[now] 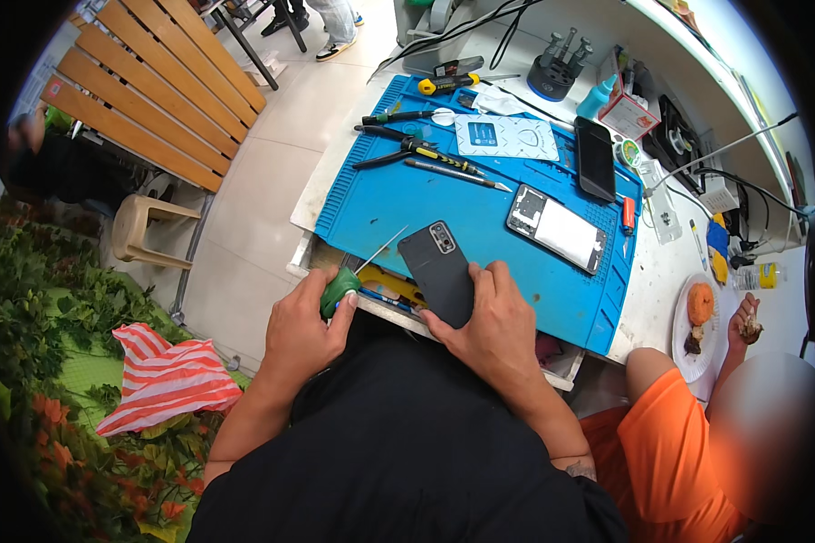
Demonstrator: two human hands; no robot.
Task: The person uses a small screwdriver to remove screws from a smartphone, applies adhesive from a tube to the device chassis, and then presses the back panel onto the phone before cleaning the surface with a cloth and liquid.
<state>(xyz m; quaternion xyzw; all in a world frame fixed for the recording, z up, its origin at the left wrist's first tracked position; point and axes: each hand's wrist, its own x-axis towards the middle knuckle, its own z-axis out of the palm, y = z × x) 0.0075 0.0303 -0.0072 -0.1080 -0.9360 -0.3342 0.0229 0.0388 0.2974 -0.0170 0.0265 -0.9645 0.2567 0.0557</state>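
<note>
In my left hand (301, 333) is a screwdriver (340, 293), gripped by its green handle, its thin shaft pointing up and to the right. My right hand (487, 333) holds a dark smartphone (435, 270) by its lower end, with the back and camera block facing up; whether it is a whole phone or only its back cover, I cannot tell. Both hands are over the near edge of a blue work mat (380, 222). On the mat, right of the dark phone, lies an opened phone (557, 228) showing a white battery and inner parts.
Pliers (398, 145), a craft knife (457, 174) and a black phone (594, 158) lie on the mat. Under its near edge a drawer (394, 288) with tools stands pulled out. At right, a person in orange (675, 439) sits beside a plate of food (711, 348).
</note>
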